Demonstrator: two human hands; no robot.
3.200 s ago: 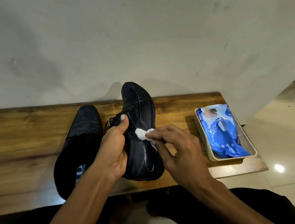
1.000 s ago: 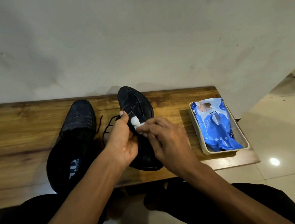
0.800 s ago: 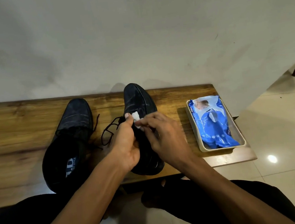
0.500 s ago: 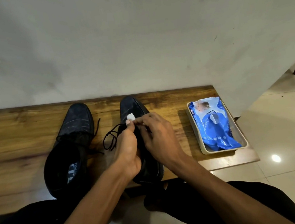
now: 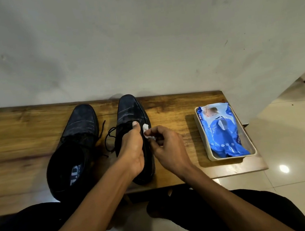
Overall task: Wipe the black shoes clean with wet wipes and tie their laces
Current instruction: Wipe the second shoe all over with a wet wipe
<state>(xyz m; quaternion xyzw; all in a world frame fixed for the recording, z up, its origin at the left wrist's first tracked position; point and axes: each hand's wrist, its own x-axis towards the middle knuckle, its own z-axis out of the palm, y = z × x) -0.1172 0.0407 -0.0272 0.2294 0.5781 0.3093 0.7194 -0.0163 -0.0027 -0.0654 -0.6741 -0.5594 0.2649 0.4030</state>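
Note:
Two black lace-up shoes stand side by side on a wooden bench [image 5: 18, 142], toes toward the wall. The left shoe [image 5: 75, 147] lies free, its laces loose. My left hand [image 5: 133, 151] grips the right shoe [image 5: 131, 110] across its laced middle, thumb on top. My right hand [image 5: 167, 147] pinches a small crumpled white wet wipe [image 5: 147, 132] against that shoe's right side. Loose black laces [image 5: 110, 137] hang between the two shoes.
A blue pack of wet wipes [image 5: 221, 130] lies in a cream tray [image 5: 202, 138] at the bench's right end. A grey wall rises right behind the bench. Tiled floor lies to the right, and my dark-trousered legs are below.
The right shoe was tilted up on its side and now sits flat on the bench. The wipe has moved from the shoe's laced top to its right side.

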